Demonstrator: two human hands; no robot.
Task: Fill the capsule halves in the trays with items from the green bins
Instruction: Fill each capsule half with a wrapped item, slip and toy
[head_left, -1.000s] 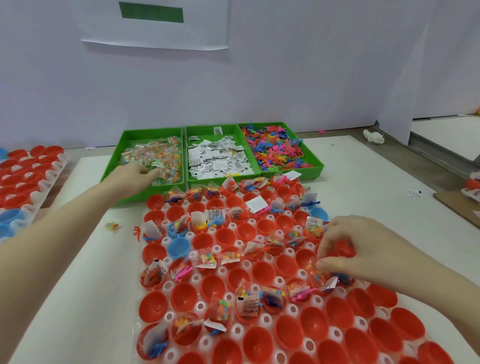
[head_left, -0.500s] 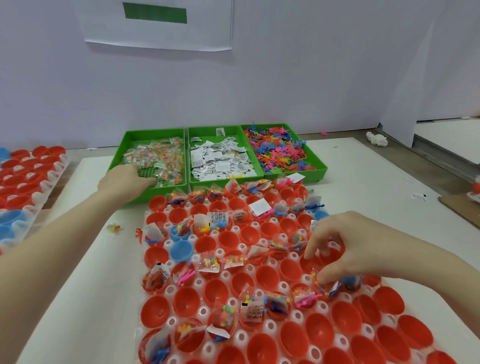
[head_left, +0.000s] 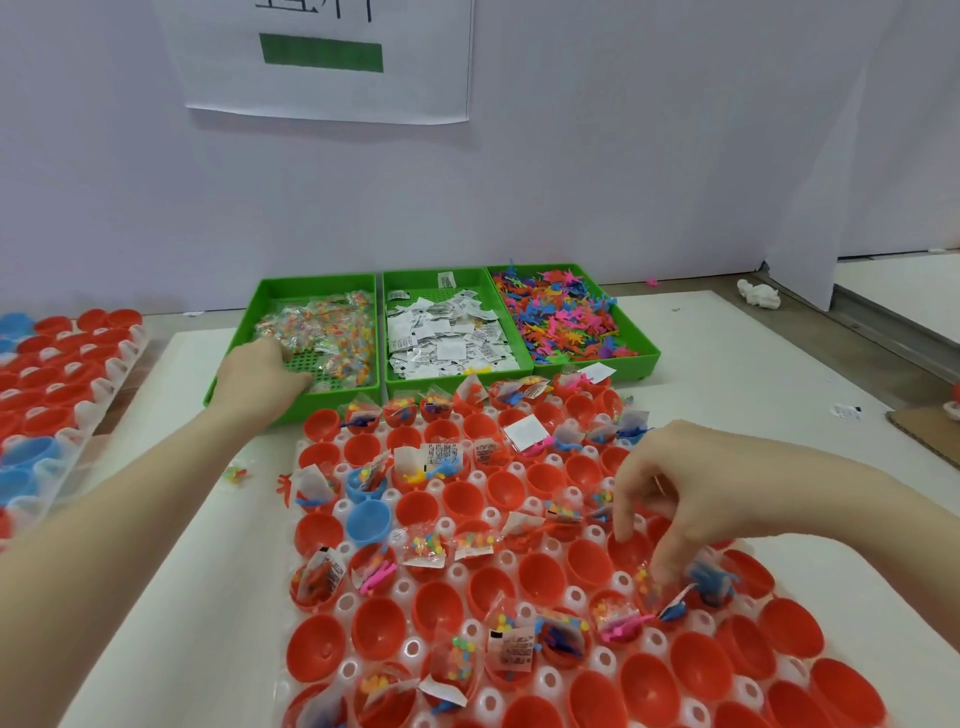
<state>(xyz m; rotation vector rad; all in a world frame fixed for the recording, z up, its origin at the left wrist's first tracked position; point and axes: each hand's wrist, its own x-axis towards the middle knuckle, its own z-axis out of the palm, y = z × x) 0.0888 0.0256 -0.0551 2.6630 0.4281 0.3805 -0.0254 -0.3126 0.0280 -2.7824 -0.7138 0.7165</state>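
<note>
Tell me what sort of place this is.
Probably a toy-packing workbench: three green bins of sorted small parts, a tray of open capsule halves being filled by hand, and a second tray waiting at the left.

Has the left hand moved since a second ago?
Yes. The left hand went from the near rim of the left green bin farther in, over the bagged beads.

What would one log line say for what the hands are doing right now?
left hand: reaching into left green bin of bead packets | right hand: fingers down over red capsule halves in tray | grip: unclear
</note>
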